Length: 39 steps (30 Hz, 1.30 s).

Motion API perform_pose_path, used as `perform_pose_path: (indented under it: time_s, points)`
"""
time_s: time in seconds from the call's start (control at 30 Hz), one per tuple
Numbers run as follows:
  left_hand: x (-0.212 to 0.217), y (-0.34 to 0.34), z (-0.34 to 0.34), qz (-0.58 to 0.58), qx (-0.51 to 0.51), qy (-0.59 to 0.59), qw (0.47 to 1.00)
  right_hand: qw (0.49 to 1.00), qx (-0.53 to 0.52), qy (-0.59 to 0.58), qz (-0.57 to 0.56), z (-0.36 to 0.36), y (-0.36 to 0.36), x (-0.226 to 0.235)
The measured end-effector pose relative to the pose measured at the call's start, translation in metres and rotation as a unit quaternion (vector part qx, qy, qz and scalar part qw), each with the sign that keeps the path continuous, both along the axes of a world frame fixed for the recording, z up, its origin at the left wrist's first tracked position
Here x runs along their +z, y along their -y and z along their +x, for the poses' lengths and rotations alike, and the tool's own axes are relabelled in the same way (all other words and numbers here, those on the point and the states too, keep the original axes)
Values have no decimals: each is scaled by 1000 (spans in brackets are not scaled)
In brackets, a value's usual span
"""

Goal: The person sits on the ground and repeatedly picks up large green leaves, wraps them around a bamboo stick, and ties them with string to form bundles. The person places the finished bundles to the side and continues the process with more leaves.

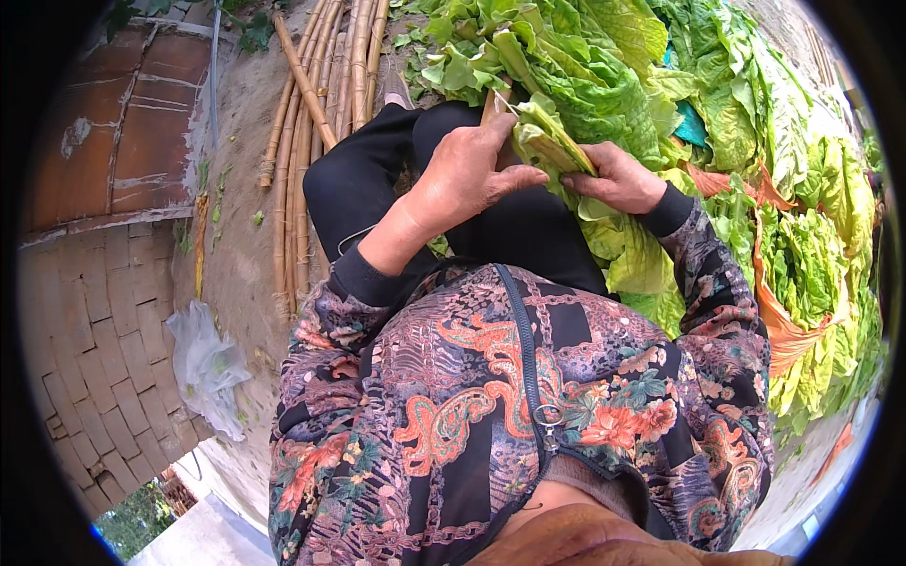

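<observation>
My right hand (618,179) grips a bunch of thick, pale green leaf stalks (552,141) by its near end. The stalks belong to large yellow-green leaves that look like tobacco leaves. Left of the bunch is my left hand (467,179), its fingers curled and its thumb stretched toward the stalks. A short length of bamboo pole (496,100) shows just beyond these fingers, with a thin white string beside it. What the left fingers close on is hidden. Beyond both hands, a big heap of leaves (604,80) spreads over the far side.
Several bamboo poles (359,57) lie on the ground at the far left. More leaves (812,255) with orange cloth (788,330) fill the right side. A crumpled clear plastic bag (208,368) lies by brick paving (104,349) and a rusty brown panel (113,113).
</observation>
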<state>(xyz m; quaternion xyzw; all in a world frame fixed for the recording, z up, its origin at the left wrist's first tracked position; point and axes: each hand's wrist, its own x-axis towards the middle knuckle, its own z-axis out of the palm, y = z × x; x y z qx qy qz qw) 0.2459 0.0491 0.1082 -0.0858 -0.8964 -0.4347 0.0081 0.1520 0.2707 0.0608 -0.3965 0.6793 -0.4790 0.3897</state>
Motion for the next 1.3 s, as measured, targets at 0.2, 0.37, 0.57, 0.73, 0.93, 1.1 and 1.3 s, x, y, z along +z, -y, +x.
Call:
perform_pose_path:
  time_s: [0.2, 0.37, 0.57, 0.73, 0.93, 1.1, 1.3]
  points:
    - [15, -13, -14, -242, -99, -93, 961, 879, -87, -445, 146, -47, 52, 22]
    - [22, 84, -88, -184, 41, -35, 982, 892, -59, -444, 55, -30, 82, 7]
    - [-55, 79, -73, 158, 25, 230, 960, 918, -318, -167, -166, -28, 77, -41]
    - [-65, 71, -87, -318, 121, 61, 938, 830, -356, -429, -1, -14, 59, -38]
    - [-134, 116, -132, 2, 44, -3, 999, 777, -403, -483, -23, -24, 73, -89]
    - [-89, 117, -106, -304, 54, 28, 951, 787, -397, -465, -86, -32, 62, -105]
    - [-2, 54, -13, 173, 74, 139, 972, 725, -487, -487, -9, 32, -82, -120]
